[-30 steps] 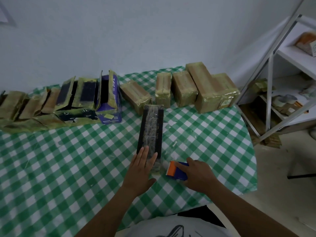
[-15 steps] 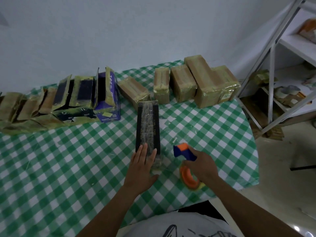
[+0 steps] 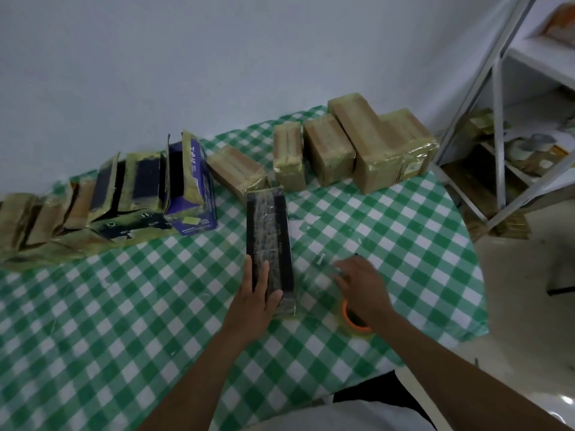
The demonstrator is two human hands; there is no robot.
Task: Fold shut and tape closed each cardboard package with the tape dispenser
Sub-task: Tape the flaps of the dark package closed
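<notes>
Along the far left of the desk (image 3: 93, 321), which wears a green-and-white checked cloth, stands a row of open packages (image 3: 102, 194) with their yellowish taped flaps raised. The row ends in a purple box (image 3: 199, 197).

Right of these, near the middle of the desk, lies the black package (image 3: 269, 231). It is long and narrow. Its long axis runs from the person away toward the wall, the far end leaning slightly left and stopping just short of the brown taped packages (image 3: 367, 144) at the back. Its top is covered in wrinkled, glossy clear tape, and yellowish tape shows at the near end.

The left hand (image 3: 253, 297) rests flat on the near end of the black package. Its fingers (image 3: 259, 275) are straight, close together and point along the long axis, with the thumb on the top face nearer the right edge.

Just right of the package, apart from it, the right hand (image 3: 362, 286) covers the tape dispenser (image 3: 356, 320). Its fingers are bent down over the body, though they are blurred. The orange reel shows under the wrist and a dark blue tip beyond the knuckles.

At the far right a metal shelf (image 3: 497, 126) stands on the floor beside the desk.
</notes>
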